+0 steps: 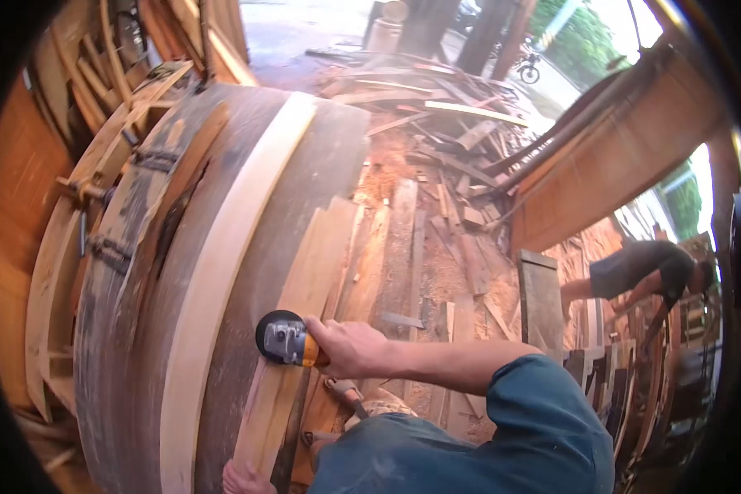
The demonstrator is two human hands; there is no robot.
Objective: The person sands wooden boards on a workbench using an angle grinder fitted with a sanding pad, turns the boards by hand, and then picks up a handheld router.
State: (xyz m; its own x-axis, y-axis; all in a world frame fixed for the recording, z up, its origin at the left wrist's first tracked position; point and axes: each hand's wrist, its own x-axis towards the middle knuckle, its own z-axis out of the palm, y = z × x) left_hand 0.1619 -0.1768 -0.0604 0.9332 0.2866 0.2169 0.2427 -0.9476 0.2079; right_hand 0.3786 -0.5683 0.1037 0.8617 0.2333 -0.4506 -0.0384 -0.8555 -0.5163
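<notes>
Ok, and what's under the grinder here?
A pale board and part of the dark surface beside it show around the grinder. The wood directly beneath is covered, so its condition, and whether the disc touches it, can't be seen.

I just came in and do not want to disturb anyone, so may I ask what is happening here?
The person's right hand holds a power tool with a round, dark disc at a pale plank. The left hand is at the near part of that plank. A long pale board lies further left, on a dark surface. At the right side, another person is bending down.
</notes>
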